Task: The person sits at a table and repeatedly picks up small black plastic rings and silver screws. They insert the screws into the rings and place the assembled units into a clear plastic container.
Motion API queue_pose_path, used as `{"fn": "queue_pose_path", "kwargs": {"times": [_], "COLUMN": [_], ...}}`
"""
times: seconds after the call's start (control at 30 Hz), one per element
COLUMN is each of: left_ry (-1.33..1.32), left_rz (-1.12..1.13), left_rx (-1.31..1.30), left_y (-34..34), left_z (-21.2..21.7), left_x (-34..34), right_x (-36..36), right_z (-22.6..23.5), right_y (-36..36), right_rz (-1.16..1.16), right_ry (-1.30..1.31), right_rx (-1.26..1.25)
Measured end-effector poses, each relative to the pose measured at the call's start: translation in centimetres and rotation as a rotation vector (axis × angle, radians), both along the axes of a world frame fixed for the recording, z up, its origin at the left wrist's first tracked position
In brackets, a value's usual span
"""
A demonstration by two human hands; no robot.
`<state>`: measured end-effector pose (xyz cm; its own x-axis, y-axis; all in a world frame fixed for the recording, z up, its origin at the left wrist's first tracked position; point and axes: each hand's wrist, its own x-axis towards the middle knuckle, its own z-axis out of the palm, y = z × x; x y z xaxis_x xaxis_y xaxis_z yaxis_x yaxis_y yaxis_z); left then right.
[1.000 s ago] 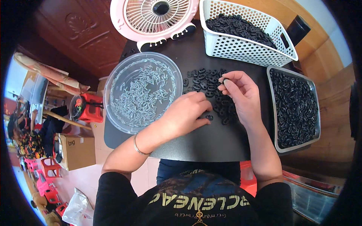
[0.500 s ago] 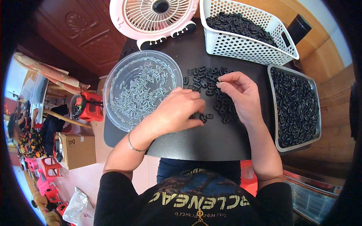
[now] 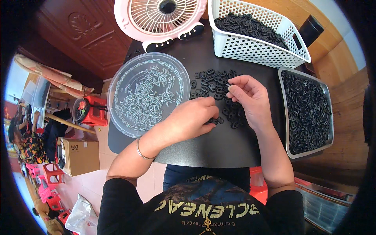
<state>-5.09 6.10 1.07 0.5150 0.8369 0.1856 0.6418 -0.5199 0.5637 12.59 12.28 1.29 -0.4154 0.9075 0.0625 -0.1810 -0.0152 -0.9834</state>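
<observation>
My left hand (image 3: 192,117) reaches past the clear round tub, fingers curled down with thumb and fingertips closing on a small black cord lock piece (image 3: 213,121) at the table. Its fingertips are partly hidden. To the right, my right hand (image 3: 251,97) is raised over the loose pile, thumb and forefinger pinched on something tiny that I cannot make out. Below and beside it spreads the pile of black two-hole cord lock pieces (image 3: 211,84). The clear tub (image 3: 111,100) on the left holds many small silvery metal springs or pins (image 3: 145,102).
A white perforated basket (image 3: 250,55) of black parts stands at the back right. A metal tray (image 3: 288,133) of black pieces lies at the right edge. The pink fan (image 3: 122,17) stands behind the tub. Red stools (image 3: 96,111) and a cardboard box (image 3: 84,156) are on the floor left.
My left hand has shifted slightly right, its thumb and fingers drawing closer together over the black pieces. My right hand keeps its pinch and has barely moved.
</observation>
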Motion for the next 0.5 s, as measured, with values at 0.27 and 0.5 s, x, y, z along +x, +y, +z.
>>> {"fn": "queue_pose_path", "kwargs": {"times": [0.27, 0.5], "left_ry": [0.182, -0.355], "left_rz": [0.055, 0.086], "left_rx": [0.118, -0.127], "left_y": [-0.4, 0.2], "left_z": [-0.2, 0.8], "left_x": [0.7, 0.1], "right_x": [-0.2, -0.1], "right_z": [0.1, 0.1], "right_y": [-0.1, 0.0], "right_rz": [-0.044, -0.029], "right_ry": [-0.010, 0.023], "right_rx": [0.017, 0.046]}}
